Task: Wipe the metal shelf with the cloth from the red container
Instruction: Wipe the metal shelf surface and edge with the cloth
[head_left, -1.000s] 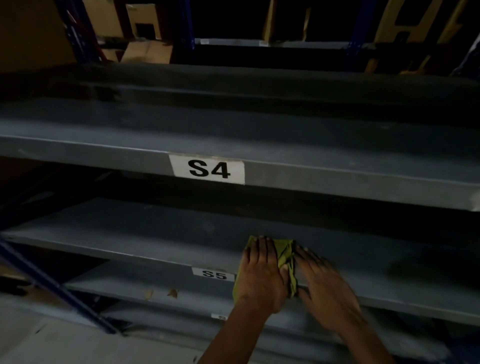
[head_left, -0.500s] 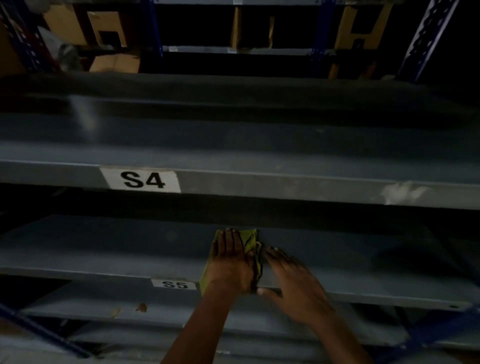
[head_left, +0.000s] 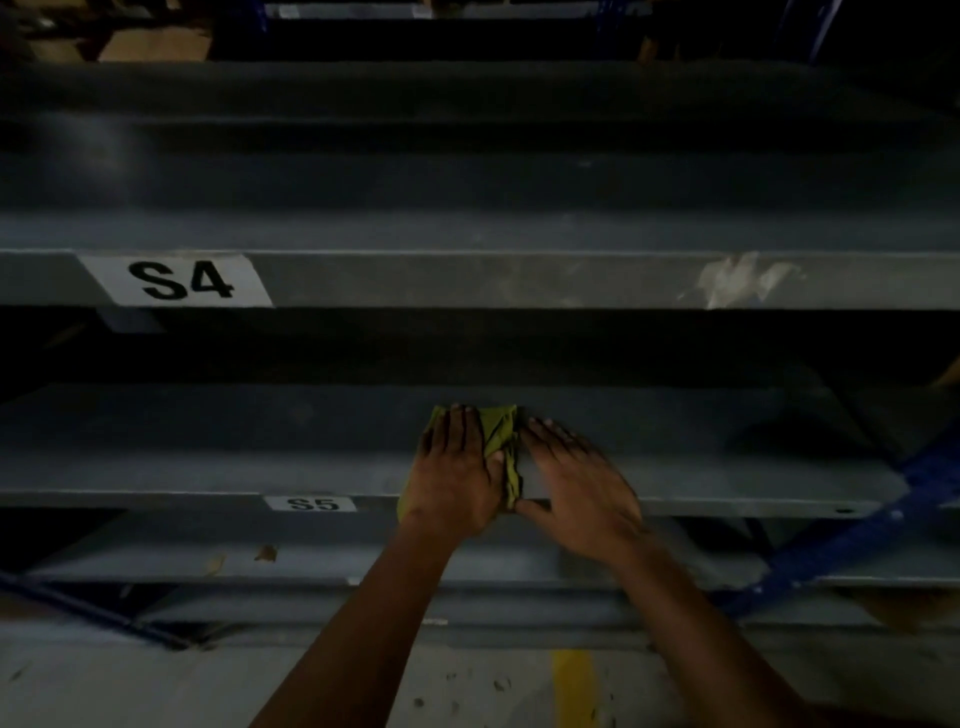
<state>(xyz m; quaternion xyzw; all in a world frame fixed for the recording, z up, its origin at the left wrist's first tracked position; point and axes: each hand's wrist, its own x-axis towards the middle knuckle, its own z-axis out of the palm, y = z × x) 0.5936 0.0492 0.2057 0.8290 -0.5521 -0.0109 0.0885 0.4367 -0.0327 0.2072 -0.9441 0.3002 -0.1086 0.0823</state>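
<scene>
A yellow-green cloth lies bunched on the grey metal shelf labelled S5, near its front edge. My left hand presses flat on top of the cloth and covers most of it. Just right of the cloth, my right hand rests on the shelf with fingers spread, its thumb touching the cloth's edge. The red container is not in view.
Above is another grey shelf with an S4 label and a pale smear on its front lip. Lower shelves sit below. Blue rack braces cross at the right and lower left. A yellow floor line runs underneath.
Both hands and the cloth have slid rightward along the S5 shelf, away from the S5 label. The view has followed them to the right.
</scene>
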